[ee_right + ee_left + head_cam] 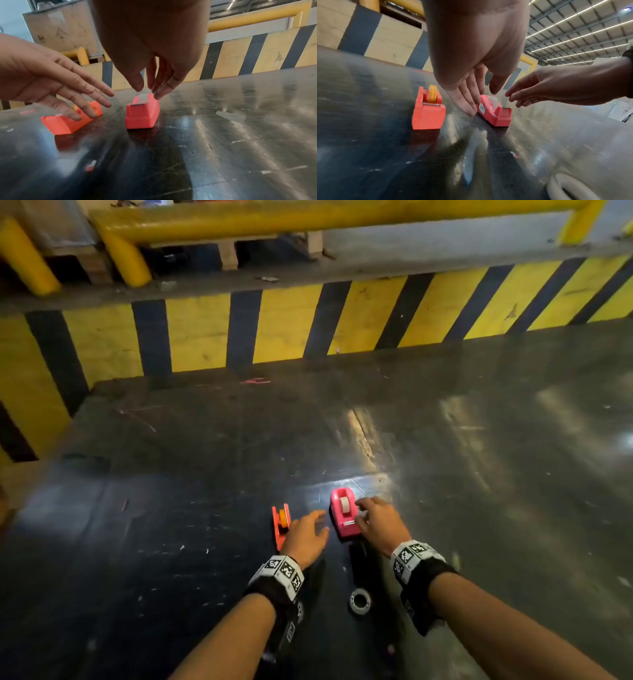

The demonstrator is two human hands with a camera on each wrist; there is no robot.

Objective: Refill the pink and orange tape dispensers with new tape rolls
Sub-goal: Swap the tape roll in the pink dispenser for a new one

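A pink tape dispenser (344, 517) (494, 111) (142, 113) holding a whitish roll stands on the dark table. To its left sits an orange dispenser (281, 523) (428, 111) (65, 123) with a yellow-orange roll. My left hand (308, 534) (471, 94) (68, 92) hovers between the two with straight fingers, holding nothing. My right hand (375, 518) (149, 86) (530, 93) hangs just over the pink dispenser's right side, fingers extended, gripping nothing. A spare tape roll (360, 601) (570, 188) lies on the table near my wrists.
The dark scratched table (479, 474) stretches to the right and front. A yellow-and-black striped barrier (274, 326) runs along its far edge, with a yellow rail (308, 217) above. Small scraps of red-and-white tape (91, 165) lie on the surface.
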